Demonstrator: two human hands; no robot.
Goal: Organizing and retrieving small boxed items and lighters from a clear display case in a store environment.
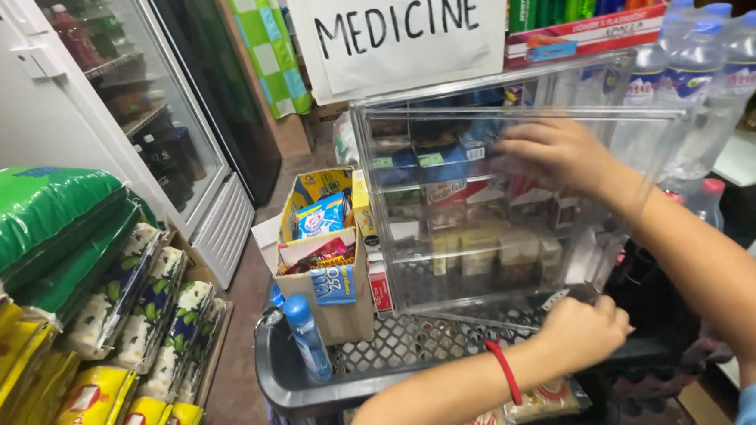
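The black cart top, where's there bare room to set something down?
Bare mesh on the black cart lies between the cardboard box and the left hand, before the clear case. The blue bottle crowds the left rim.

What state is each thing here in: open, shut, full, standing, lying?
Clear plastic case: upright, holding small boxes.
Cardboard box: open, full of packets.
Blue bottle: capped, leaning in the cart.
Fridge door: shut.
Right hand: reaching inside the case.
Left hand: fisted at its base.
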